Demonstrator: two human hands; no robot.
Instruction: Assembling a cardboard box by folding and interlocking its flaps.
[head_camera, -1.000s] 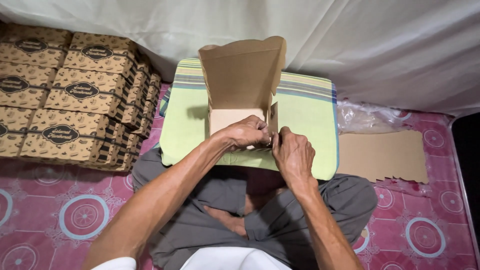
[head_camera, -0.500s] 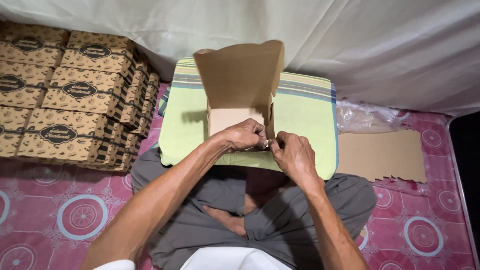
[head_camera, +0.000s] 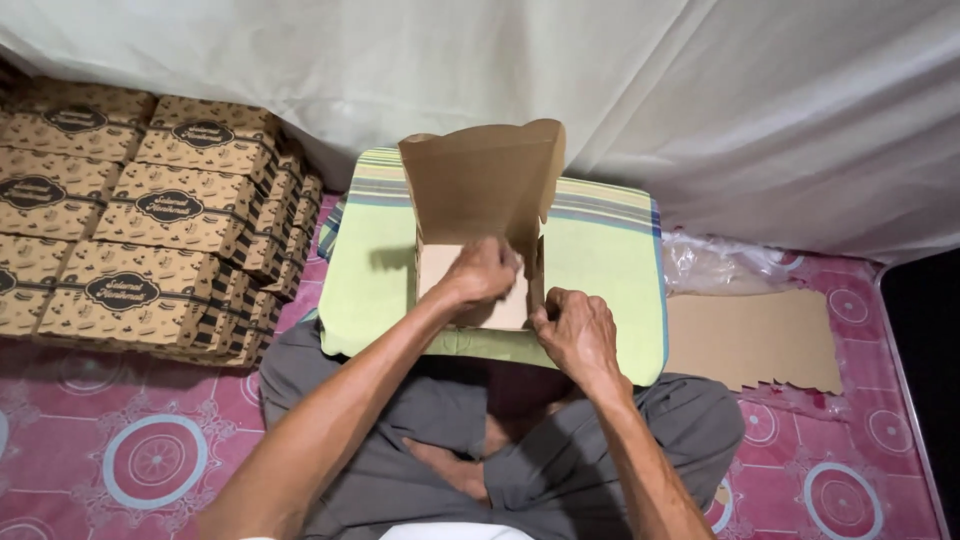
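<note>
A plain brown cardboard box (head_camera: 480, 190) stands on a green cloth-covered cushion (head_camera: 370, 280) in front of me, with its tall lid flap upright. My left hand (head_camera: 480, 275) reaches inside the box and presses on its pale bottom and right wall. At the box's near right corner, my right hand (head_camera: 575, 330) pinches the edge of the right side wall. Both forearms come up from the bottom of the view over my crossed legs in grey trousers.
Stacks of folded, printed brown boxes (head_camera: 140, 220) fill the left side. Flat cardboard blanks (head_camera: 750, 340) lie on the right on a clear plastic bag (head_camera: 715, 265). A white curtain (head_camera: 700, 100) hangs behind. The floor mat (head_camera: 150, 460) is pink with circle patterns.
My left hand has moved from the box's front edge into the box. The right hand has stayed at the near right corner. The view has shifted slightly.
</note>
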